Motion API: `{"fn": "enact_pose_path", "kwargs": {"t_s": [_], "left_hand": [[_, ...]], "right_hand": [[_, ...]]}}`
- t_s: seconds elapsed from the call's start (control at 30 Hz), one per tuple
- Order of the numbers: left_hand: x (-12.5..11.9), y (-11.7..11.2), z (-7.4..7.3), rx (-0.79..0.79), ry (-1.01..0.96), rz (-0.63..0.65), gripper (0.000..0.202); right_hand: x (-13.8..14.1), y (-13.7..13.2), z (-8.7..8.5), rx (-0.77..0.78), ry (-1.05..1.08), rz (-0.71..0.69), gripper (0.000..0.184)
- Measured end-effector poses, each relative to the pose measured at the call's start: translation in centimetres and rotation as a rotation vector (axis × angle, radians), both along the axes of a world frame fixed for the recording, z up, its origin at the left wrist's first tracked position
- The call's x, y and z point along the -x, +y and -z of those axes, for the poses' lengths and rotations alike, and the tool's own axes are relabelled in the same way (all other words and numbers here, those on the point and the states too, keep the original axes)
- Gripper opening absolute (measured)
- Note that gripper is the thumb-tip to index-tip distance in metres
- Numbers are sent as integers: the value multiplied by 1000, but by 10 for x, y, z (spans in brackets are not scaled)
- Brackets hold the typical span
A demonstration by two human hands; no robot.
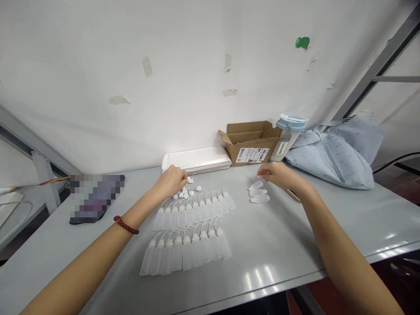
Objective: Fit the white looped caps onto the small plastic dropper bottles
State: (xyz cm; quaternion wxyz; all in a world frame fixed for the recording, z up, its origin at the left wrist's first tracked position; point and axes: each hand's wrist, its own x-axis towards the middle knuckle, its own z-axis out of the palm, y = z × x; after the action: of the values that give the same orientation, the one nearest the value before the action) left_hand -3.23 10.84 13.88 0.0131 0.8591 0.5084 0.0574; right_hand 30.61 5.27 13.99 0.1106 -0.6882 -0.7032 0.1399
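Observation:
My left hand [171, 181], with a red bead bracelet on its wrist, is closed above a small pile of white caps [184, 192]. Whatever its curled fingers may hold is hidden. Bent in a pinch, the fingers of my right hand [277, 173] are over several loose translucent squeeze bottles [258, 192] lying without caps. I cannot make out what is between those fingertips. Between my arms lie two rows of similar bottles fitted with thin curved spout tubes: a back row [193, 213] and a front row [185, 251].
A stack of white flat packages [198, 159] lies against the wall beside an open cardboard box [251, 146]. Right of the box are a blue-lidded cup [288, 135] and a light blue bag [331, 155]. A pixelated dark item [98, 199] lies on the left of the grey table [278, 245].

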Motion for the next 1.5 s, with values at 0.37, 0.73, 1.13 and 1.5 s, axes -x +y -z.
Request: {"fn": "enact_pose_path", "kwargs": {"t_s": [0.37, 0.73, 1.13, 1.5], "left_hand": [[5, 6, 9, 64, -27, -105, 20], [6, 7, 6, -39, -201, -76, 19], [26, -9, 2, -526, -322, 122, 18], [21, -6, -2, -588, -184, 227, 21]], "right_hand": [[4, 3, 4, 139, -55, -48, 23], [3, 4, 12, 149, -89, -68, 24], [16, 3, 15, 97, -136, -81, 22], [45, -6, 7, -160, -18, -133, 13]]}}
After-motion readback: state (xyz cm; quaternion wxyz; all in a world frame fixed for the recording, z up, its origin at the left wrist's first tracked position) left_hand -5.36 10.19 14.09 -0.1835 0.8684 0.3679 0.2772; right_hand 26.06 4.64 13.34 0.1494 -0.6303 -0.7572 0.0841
